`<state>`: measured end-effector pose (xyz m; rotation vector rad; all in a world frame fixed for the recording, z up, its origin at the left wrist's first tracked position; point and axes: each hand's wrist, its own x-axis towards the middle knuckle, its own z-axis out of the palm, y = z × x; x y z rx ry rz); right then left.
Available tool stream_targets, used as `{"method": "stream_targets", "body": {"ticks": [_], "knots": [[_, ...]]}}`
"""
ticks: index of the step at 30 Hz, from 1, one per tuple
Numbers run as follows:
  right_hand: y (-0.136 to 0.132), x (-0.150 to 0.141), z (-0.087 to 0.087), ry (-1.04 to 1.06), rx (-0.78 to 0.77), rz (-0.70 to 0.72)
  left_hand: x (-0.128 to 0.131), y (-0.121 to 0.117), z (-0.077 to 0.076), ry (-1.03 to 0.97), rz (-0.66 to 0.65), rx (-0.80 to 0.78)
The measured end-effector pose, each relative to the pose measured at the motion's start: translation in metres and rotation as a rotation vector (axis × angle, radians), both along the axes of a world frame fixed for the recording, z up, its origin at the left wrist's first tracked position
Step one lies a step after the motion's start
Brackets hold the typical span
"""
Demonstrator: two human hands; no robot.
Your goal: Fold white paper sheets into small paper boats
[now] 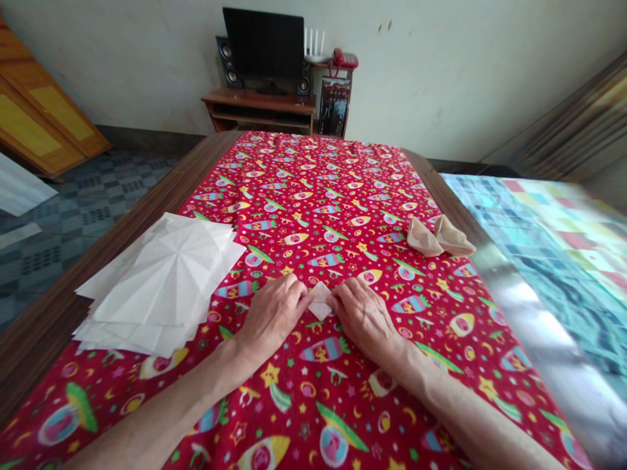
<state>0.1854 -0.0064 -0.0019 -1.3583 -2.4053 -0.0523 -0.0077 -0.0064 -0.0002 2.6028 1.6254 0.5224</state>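
A small folded piece of white paper (321, 301) lies on the red patterned cloth (328, 196) between my two hands. My left hand (278, 305) pinches its left side, fingers closed together. At the opposite side, my right hand (365, 313) grips the paper's edge with fingers bent. The fingers cover both side corners of the paper. To the left sits a stack of creased white paper sheets (161, 281), the top one marked with folds radiating from a point. Two folded paper shapes (424, 237) stand on the cloth at the right.
The cloth covers a brown wooden table (161, 196). Beyond its far end stand a monitor (264, 49), speakers and a red telephone (345, 59) on a small desk (264, 101). A bed with a checked cover (548, 215) is on the right, a wooden cabinet (44, 98) on the left.
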Motion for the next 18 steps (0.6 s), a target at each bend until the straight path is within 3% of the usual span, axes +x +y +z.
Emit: {"method": "stream_targets", "body": {"ticks": [9,18], "knots": [[0.003,-0.001,0.011,0.015,-0.089,0.0,0.0,0.004,-0.004,-0.068,0.02,-0.036],[0.004,0.003,0.015,0.029,-0.121,0.029,0.001,0.004,0.003,-0.072,0.069,-0.04]]}}
